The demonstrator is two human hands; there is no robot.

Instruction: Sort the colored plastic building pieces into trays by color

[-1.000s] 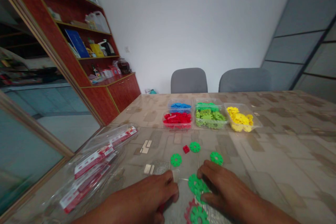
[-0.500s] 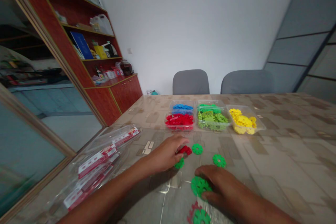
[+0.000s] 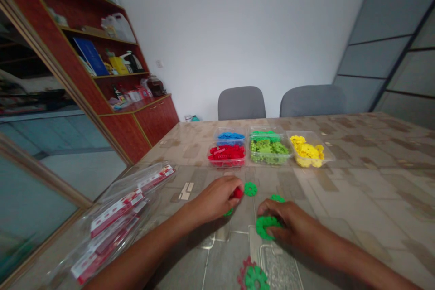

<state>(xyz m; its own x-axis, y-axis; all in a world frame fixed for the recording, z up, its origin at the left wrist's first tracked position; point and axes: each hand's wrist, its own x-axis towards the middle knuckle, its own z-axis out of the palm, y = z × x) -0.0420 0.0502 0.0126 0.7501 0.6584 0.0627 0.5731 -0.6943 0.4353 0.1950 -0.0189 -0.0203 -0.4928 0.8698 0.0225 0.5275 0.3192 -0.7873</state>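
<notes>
My left hand (image 3: 220, 197) is closed around a small red plastic piece (image 3: 238, 193), most of it hidden by the fingers. Between thumb and fingers my right hand (image 3: 283, 222) grips a green notched disc (image 3: 266, 228), raised a little off the table. One green disc (image 3: 250, 189) lies flat just right of the left hand. Another green disc (image 3: 277, 198) shows partly behind the right hand, and a third green piece (image 3: 228, 212) peeks out under the left. Near the bottom edge, a green disc (image 3: 256, 278) overlaps a red notched disc (image 3: 245, 268).
Clear tubs hold blue discs (image 3: 231, 136), red pieces (image 3: 227, 153), green discs (image 3: 265, 136), light green pieces (image 3: 269, 149) and yellow discs (image 3: 309, 152). Plastic packaging (image 3: 118, 210) with red-and-white cards lies on the left. Two grey chairs (image 3: 241, 102) stand beyond the table (image 3: 356, 190).
My right hand has moved slightly up and right with the green disc, now partly covering a disc behind it. The left hand's fingers have closed further over the red piece. The view has shifted slightly.
</notes>
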